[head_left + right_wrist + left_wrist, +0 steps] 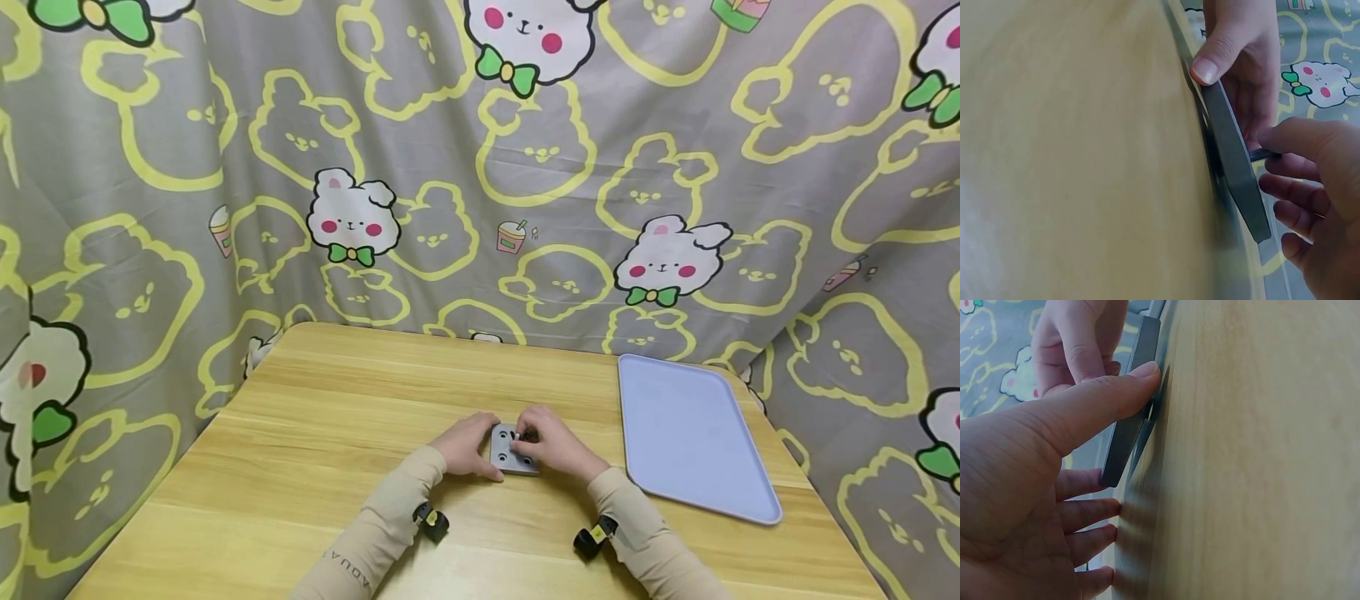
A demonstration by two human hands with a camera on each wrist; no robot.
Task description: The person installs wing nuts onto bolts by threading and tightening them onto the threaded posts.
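A grey rectangular plate (515,464) with several round holes lies flat near the middle of the wooden table (360,392). My left hand (467,446) grips its left side, thumb at the near edge and fingers toward the far edge. Between the thumb and forefinger of my right hand (558,446) is a dark threaded screw (1259,155), pinched upright against the plate's top face. Its threads show between the plate and the fingertips in the right wrist view. The right hand's other fingers hang loosely curled beside the plate. Its fingers hide part of the plate's right side.
To the right, a pale lavender tray (693,500) lies along the table's right edge. A grey patterned curtain (442,150) hangs behind the table and on both sides. Each forearm wears a black strap with a small camera (433,523).
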